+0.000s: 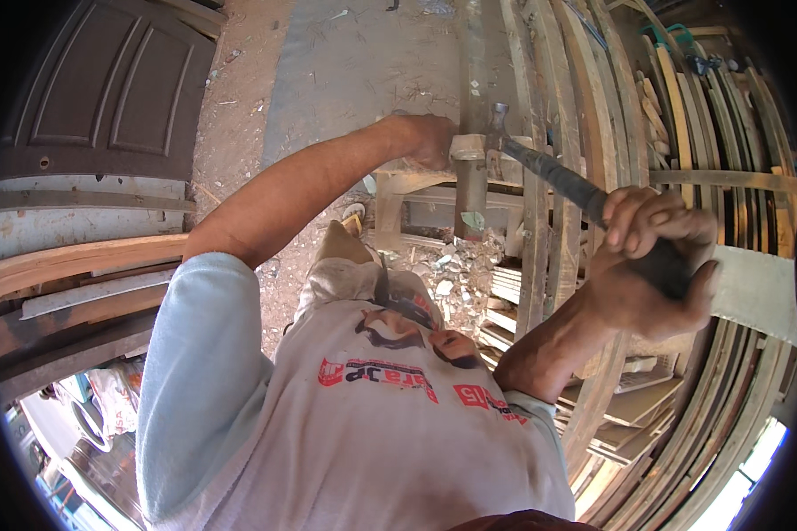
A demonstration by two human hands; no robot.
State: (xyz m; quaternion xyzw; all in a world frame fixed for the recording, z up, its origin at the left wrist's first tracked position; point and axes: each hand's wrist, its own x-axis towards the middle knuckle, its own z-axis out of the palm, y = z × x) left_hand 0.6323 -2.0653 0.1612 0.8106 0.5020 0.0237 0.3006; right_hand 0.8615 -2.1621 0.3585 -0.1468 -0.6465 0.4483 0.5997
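Observation:
My right hand [651,257] grips the black handle of a hammer [562,177], its fingers wrapped near the handle's end. The hammer's metal head is up by a small pale wooden block [468,148], just right of it. That block sits on a long, narrow wooden beam [471,190] that runs away from me. My left hand [427,142] is closed right beside the block, on its left. Its fingertips are hidden, so what it holds does not show. A low wooden bench [407,183] stands beneath the left hand and the beam.
Long planks [593,97] run along the right, with more boards stacked upright [726,115] beyond. A dark panelled door [111,84] leans at the far left above stacked timber [80,248]. Debris [452,279] litters the ground below the bench. A grey flat sheet [757,288] is behind my right hand.

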